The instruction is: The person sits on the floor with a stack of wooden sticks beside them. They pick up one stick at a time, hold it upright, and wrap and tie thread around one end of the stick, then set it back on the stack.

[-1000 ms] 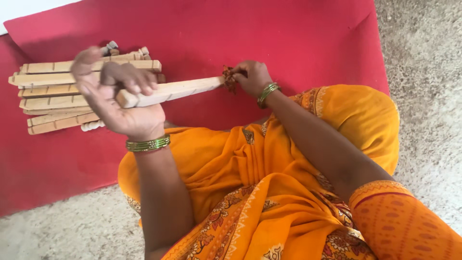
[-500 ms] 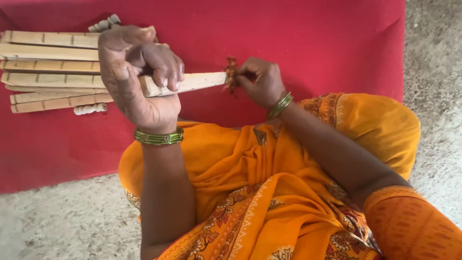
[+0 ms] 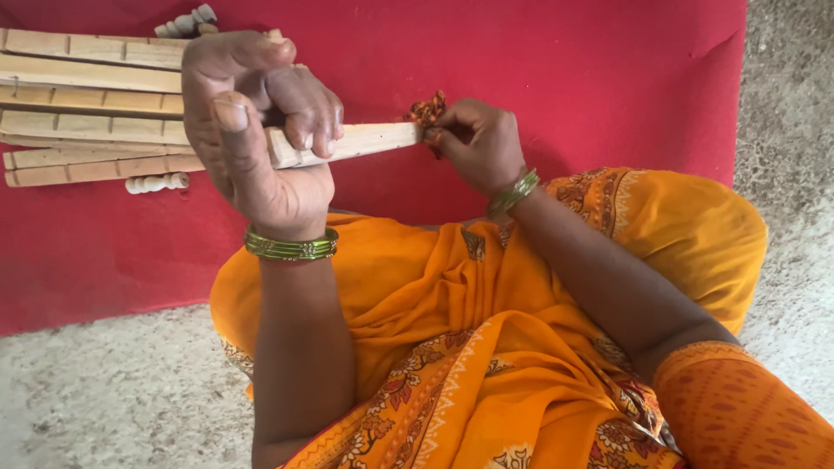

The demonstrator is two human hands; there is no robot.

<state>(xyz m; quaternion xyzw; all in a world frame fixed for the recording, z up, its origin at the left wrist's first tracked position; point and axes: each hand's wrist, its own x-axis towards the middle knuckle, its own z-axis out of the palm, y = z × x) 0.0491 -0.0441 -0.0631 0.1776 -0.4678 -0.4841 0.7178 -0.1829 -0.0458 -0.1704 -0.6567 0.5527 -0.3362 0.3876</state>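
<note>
Above your lap, your left hand point(image 3: 261, 130) is clenched around one end of a flat wooden stick point(image 3: 347, 143), fingers curled over the top and thumb pressed along the near side. Your right hand point(image 3: 478, 143) pinches a small tuft of red-orange thread point(image 3: 427, 111) against the stick's far tip. That stick looks light, stiff and dry, so a firm wrap near the end should hold it level without strain. By contrast, the thread seems soft and easily frayed; fingertips suit it best. Behind your left hand, more wooden slats point(image 3: 87, 113) lie stacked on the red cloth point(image 3: 608, 78), with small turned pegs point(image 3: 156, 182) beside them.
</note>
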